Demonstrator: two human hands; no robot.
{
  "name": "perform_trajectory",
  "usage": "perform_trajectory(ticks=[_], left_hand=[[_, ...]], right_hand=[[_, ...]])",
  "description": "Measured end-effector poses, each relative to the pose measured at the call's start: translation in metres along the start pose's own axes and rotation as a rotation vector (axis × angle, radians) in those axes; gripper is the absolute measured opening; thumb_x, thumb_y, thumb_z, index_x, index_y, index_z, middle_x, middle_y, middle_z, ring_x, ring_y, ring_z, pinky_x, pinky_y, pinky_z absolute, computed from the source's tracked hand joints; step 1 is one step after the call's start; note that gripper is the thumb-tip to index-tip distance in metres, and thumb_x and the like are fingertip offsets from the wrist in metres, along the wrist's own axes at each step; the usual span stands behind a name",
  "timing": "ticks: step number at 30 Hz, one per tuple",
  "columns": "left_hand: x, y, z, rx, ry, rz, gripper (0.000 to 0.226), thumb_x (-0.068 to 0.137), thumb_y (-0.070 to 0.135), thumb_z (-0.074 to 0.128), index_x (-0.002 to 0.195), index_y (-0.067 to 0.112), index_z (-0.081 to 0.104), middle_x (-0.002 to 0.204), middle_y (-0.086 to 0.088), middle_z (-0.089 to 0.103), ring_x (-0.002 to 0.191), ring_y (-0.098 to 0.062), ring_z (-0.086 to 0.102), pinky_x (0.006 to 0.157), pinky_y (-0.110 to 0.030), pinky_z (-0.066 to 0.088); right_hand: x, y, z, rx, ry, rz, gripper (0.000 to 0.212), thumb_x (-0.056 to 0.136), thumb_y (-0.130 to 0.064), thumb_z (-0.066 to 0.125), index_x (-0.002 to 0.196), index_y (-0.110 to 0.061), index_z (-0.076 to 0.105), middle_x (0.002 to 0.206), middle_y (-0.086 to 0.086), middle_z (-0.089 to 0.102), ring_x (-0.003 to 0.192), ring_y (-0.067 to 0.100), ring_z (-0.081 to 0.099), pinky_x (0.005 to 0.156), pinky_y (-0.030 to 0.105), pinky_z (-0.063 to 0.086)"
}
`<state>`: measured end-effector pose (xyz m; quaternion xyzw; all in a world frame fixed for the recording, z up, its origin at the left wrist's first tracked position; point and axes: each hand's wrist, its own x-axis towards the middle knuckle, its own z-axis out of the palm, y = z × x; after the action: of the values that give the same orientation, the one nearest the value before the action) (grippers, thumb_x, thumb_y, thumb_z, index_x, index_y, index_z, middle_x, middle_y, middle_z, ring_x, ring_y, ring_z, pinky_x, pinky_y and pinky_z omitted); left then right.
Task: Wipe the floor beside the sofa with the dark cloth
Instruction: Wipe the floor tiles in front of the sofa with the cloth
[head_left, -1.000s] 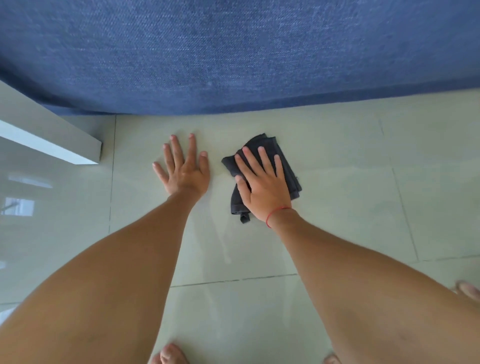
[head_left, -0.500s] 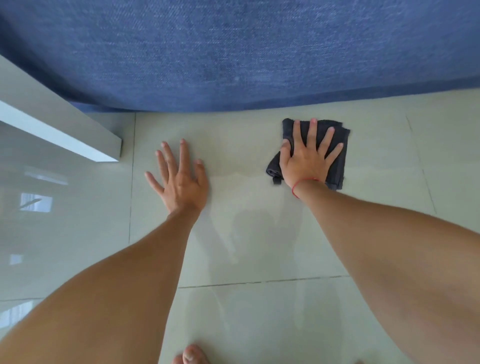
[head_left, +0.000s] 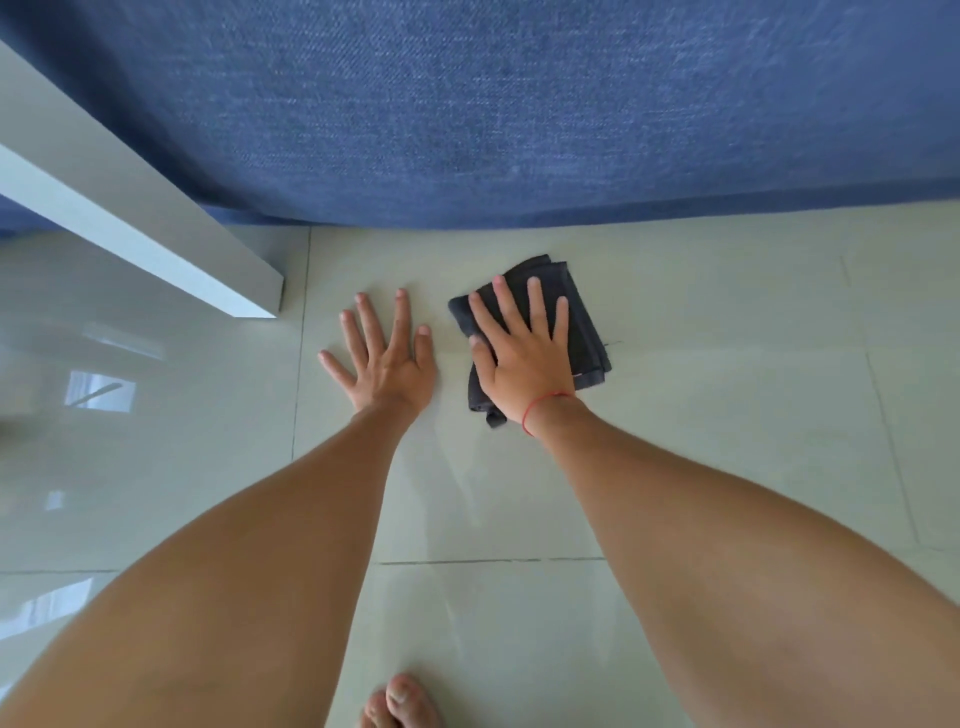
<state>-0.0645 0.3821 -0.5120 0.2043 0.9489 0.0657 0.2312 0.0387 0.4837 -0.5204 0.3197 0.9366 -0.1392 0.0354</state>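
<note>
Pale green glossy floor tiles (head_left: 701, 415) with thin dark grout lines fill the lower part of the view, shiny enough to mirror bright window shapes at the left. Across the top stretches the side of a blue woven-fabric sofa (head_left: 519, 104), its lower edge meeting the tiles in a shallow curve. From the left edge a flat white board-like slab (head_left: 130, 218) runs down diagonally and ends in a squared corner just above the floor, in front of the sofa's left portion; what piece of furniture it belongs to cannot be told.

Two bare forearms reach forward from the bottom corners. The left hand (head_left: 387, 364) lies palm down on the bare tile, fingers straight and fanned wide, holding nothing. Just beside it, the right hand (head_left: 524, 364) presses flat on a folded dark grey cloth (head_left: 584, 332), fingers spread wide and laid along the fabric rather than curled around it. The cloth sits on the floor near the sofa's base, apart from it by a strip of tile, with its corners showing beyond the fingertips, at the right of the hand and under the heel of the palm. A thin red string bracelet (head_left: 540, 408) circles the right wrist. Bare toes (head_left: 402, 701) show at the bottom edge, between the arms.
</note>
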Motion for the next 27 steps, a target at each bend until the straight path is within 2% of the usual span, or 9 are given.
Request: perform_trajectory(ticks=[3, 5, 8, 10, 17, 19, 23, 27], left_hand=[[0.0, -0.001, -0.005, 0.001, -0.044, 0.004, 0.056, 0.098, 0.053, 0.01, 0.15, 0.047, -0.01, 0.16, 0.004, -0.025, 0.148, -0.018, -0.023, 0.114, -0.057, -0.015], [0.0, -0.002, -0.006, -0.003, -0.061, 0.008, 0.056, 0.098, 0.054, 0.01, 0.15, 0.047, -0.01, 0.16, 0.004, -0.026, 0.147, -0.018, -0.024, 0.114, -0.057, -0.016], [0.001, -0.003, -0.006, -0.009, -0.073, 0.009, 0.056, 0.098, 0.054, 0.01, 0.15, 0.048, -0.011, 0.16, 0.004, -0.027, 0.147, -0.018, -0.025, 0.113, -0.057, -0.017], [0.002, -0.004, -0.005, -0.011, -0.078, 0.004, 0.056, 0.098, 0.054, 0.01, 0.149, 0.049, -0.011, 0.159, 0.004, -0.027, 0.147, -0.018, -0.026, 0.113, -0.057, -0.018], [0.003, -0.003, 0.001, -0.001, -0.019, -0.005, 0.055, 0.098, 0.052, 0.011, 0.15, 0.048, -0.008, 0.16, 0.004, -0.024, 0.148, -0.018, -0.023, 0.112, -0.057, -0.017], [0.002, -0.003, 0.001, 0.001, -0.014, 0.0, 0.055, 0.099, 0.052, 0.011, 0.15, 0.048, -0.009, 0.16, 0.004, -0.024, 0.148, -0.018, -0.023, 0.112, -0.057, -0.017], [0.0, -0.003, -0.004, -0.03, -0.036, 0.018, 0.055, 0.099, 0.05, 0.01, 0.151, 0.046, -0.008, 0.161, 0.005, -0.022, 0.148, -0.017, -0.021, 0.114, -0.056, -0.015], [-0.006, -0.024, -0.017, -0.135, 0.08, 0.092, 0.055, 0.102, 0.046, 0.018, 0.154, 0.036, 0.006, 0.164, 0.001, -0.001, 0.151, -0.019, -0.002, 0.119, -0.048, 0.001]], right_hand=[[-0.02, 0.021, -0.003, -0.03, -0.043, -0.145, 0.053, 0.094, -0.039, 0.026, 0.144, -0.026, 0.039, 0.156, -0.003, 0.031, 0.145, 0.032, 0.023, 0.117, 0.053, 0.012], [-0.028, 0.042, -0.006, -0.048, -0.052, -0.133, 0.054, 0.095, -0.038, 0.022, 0.145, -0.024, 0.036, 0.156, -0.003, 0.03, 0.145, 0.026, 0.024, 0.118, 0.048, 0.014], [-0.031, 0.07, -0.013, -0.07, -0.008, 0.036, 0.055, 0.097, -0.039, 0.018, 0.149, -0.025, 0.027, 0.159, -0.005, 0.02, 0.148, 0.021, 0.015, 0.12, 0.046, 0.006], [-0.023, 0.078, -0.016, -0.075, -0.017, 0.122, 0.052, 0.1, -0.038, 0.022, 0.151, -0.027, 0.02, 0.161, -0.008, 0.012, 0.149, 0.019, 0.006, 0.119, 0.048, 0.0], [0.023, 0.018, -0.008, 0.044, 0.026, 0.434, 0.052, 0.099, -0.042, 0.021, 0.15, -0.037, 0.01, 0.162, -0.005, -0.002, 0.147, 0.033, -0.01, 0.112, 0.062, -0.013], [0.03, 0.0, -0.008, 0.054, 0.016, 0.412, 0.053, 0.099, -0.04, 0.023, 0.15, -0.036, 0.01, 0.162, -0.003, -0.003, 0.147, 0.036, -0.011, 0.111, 0.063, -0.013], [0.019, -0.025, -0.002, 0.053, 0.001, 0.234, 0.053, 0.099, -0.037, 0.029, 0.15, -0.035, 0.016, 0.162, -0.004, 0.002, 0.147, 0.035, -0.007, 0.113, 0.062, -0.01], [-0.014, -0.015, 0.001, 0.04, -0.051, 0.01, 0.052, 0.097, -0.036, 0.028, 0.148, -0.03, 0.027, 0.16, -0.007, 0.018, 0.148, 0.029, 0.008, 0.116, 0.056, -0.001]])
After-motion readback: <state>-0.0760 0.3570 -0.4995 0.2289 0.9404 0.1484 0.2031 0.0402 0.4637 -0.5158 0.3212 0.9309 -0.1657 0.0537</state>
